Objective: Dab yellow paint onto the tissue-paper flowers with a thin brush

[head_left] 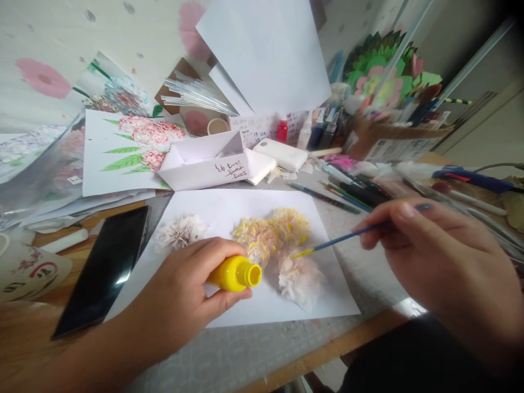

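Note:
My left hand (192,289) is wrapped round a small yellow paint bottle (235,274), tilted with its open neck pointing right, low over a white sheet of paper (245,207). My right hand (434,256) pinches a thin blue paintbrush (352,234) whose yellow-tipped end reaches toward the paper flowers. On the sheet lie a yellow-dabbed paper flower cluster (272,232), a pale white one (301,278) just below the brush tip, and a whitish one (182,232) to the left.
A black phone (106,267) lies left of the sheet beside a mug (28,270). Behind are a folded white paper box (204,164), a flower painting (123,147), coloured pencils (344,194), paint bottles (319,131) and a cardboard box of paper flowers (388,93).

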### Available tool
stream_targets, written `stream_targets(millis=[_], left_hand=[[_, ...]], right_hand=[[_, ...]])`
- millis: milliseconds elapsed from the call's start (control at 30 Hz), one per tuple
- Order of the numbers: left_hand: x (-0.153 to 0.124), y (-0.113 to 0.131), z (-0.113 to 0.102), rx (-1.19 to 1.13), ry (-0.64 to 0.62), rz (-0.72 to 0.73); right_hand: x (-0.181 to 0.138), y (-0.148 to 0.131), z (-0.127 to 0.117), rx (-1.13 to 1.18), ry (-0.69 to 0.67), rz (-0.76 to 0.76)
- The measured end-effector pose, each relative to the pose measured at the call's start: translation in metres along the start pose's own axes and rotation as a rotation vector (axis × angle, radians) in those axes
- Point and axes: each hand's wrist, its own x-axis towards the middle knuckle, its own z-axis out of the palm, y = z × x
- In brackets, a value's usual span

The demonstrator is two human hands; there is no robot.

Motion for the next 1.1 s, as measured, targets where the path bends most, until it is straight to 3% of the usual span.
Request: stream_targets(millis=[600, 767, 967, 1100], left_hand=[[0.0009, 0.0012, 0.0005, -0.03, -0.022, 0.001], [0.0006, 0.0011, 0.0008, -0.02, -0.013, 0.0], [0.0001, 0.0014, 0.001, -0.018, -0.016, 0.002], [-0.0001, 0.0008, 0.0012, -0.018, -0.014, 0.006]], right_hand=[[0.0001, 0.0022, 0.0028, -0.014, -0.097, -0.003], [0.0022, 0.0043, 0.0036, 0.055, -0.06, -0.007], [-0.0021, 0.0036, 0.0011, -0.054, -0.196, -0.04], [0.0001, 0.005, 0.0006, -0.03, -0.124, -0.044]])
